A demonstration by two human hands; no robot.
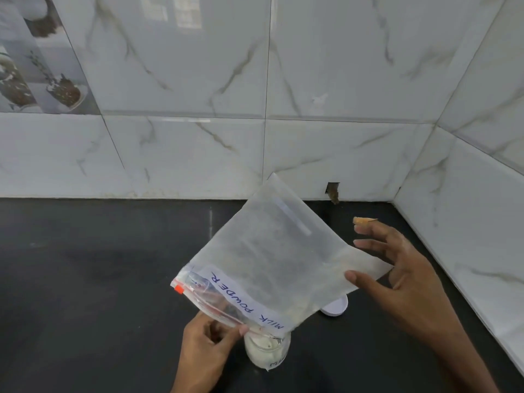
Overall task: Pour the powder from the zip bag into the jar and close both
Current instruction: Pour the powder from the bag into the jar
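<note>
The left hand pinches the mouth of the see-through plastic zip bag over the small glass jar near the front edge of the black bench; the right hand pinches its corner, fingers spread. Tap softly, with the mouth inside the rim

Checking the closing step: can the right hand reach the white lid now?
Likely yes, once freed: the right hand holds the zip bag by its raised corner, but the lid lies on the counter close below it, nothing between.
</note>
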